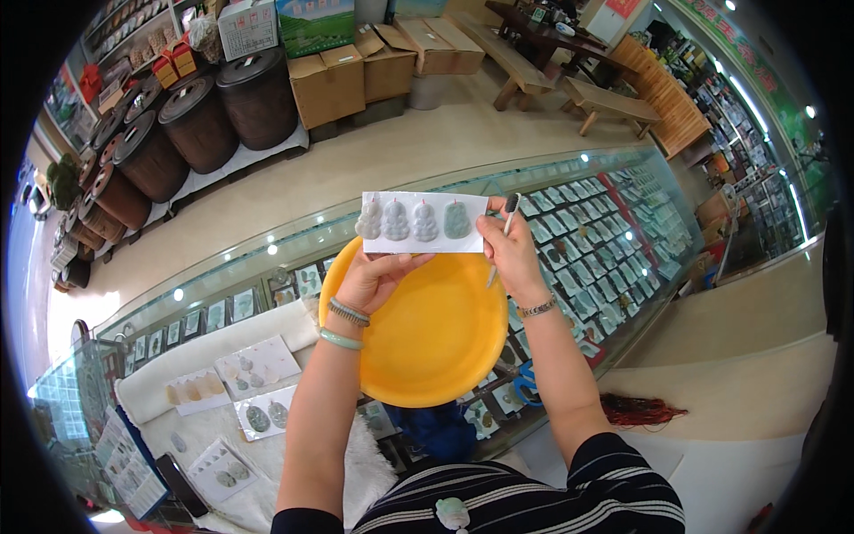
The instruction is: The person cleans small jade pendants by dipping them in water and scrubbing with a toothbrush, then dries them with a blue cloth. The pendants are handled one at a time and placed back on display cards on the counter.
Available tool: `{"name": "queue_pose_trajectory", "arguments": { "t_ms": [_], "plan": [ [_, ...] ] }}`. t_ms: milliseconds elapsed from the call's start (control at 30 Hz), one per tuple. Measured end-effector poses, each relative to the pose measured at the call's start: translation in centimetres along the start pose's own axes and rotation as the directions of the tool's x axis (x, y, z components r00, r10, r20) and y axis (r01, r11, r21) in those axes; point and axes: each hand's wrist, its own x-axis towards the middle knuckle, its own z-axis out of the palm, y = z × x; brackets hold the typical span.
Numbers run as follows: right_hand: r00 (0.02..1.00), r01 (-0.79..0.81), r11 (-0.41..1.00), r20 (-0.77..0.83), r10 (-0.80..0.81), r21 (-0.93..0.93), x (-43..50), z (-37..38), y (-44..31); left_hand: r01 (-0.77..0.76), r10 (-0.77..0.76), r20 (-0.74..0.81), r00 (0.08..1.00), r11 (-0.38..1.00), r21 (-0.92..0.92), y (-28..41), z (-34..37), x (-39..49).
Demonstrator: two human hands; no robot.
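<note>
A white card [440, 244] with several carved stone pendants is held up above a yellow plastic basin [434, 334]. Three pendants are pale figures; the one at the card's right end is a green carved pendant [457, 220]. My left hand [381, 275] supports the card's lower left edge, fingers partly hidden behind it. My right hand [507, 243] pinches the card's right edge with the thumb in front, and also holds a small brush [510, 213], its dark bristles upward. The basin's inside shows no objects. Bracelets circle both wrists.
A glass display counter [587, 247] full of carded pendants lies under the basin. At left, a white fluffy cloth [267, 460] bears more pendant cards [263, 367] and a phone [180, 485]. Blue-handled scissors [527, 385] lie right of the basin, near red-black cords [640, 410].
</note>
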Motion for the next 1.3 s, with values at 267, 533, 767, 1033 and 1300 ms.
{"name": "queue_pose_trajectory", "arguments": {
  "t_ms": [267,533,767,1033,1300],
  "plan": [
    [1.000,-0.004,1.000,0.011,0.005,-0.019,0.4,1.0,1.0,0.026,-0.014,-0.100,0.995,0.993,0.119,-0.6,0.4,0.4],
    [0.994,0.085,0.465,0.040,-0.106,-0.881,-0.5,-1.0,-1.8,0.010,0.009,-0.195,0.981,0.995,0.097,0.0,0.5,0.6],
    [0.904,0.410,0.060,0.415,0.106,-0.910,-7.2,0.9,3.7,0.055,-0.026,-0.265,0.964,0.993,0.105,-0.1,-0.1,1.0],
    [0.775,0.524,0.508,0.630,0.049,-0.684,-10.1,2.3,3.0,0.047,-0.025,-0.222,0.975,0.994,0.096,-0.3,0.0,0.8],
    [0.848,0.504,0.469,0.518,-0.110,-0.726,-7.6,0.8,0.9,0.103,-0.068,-0.270,0.960,0.987,0.121,-0.4,0.1,0.9]
  ]
}}
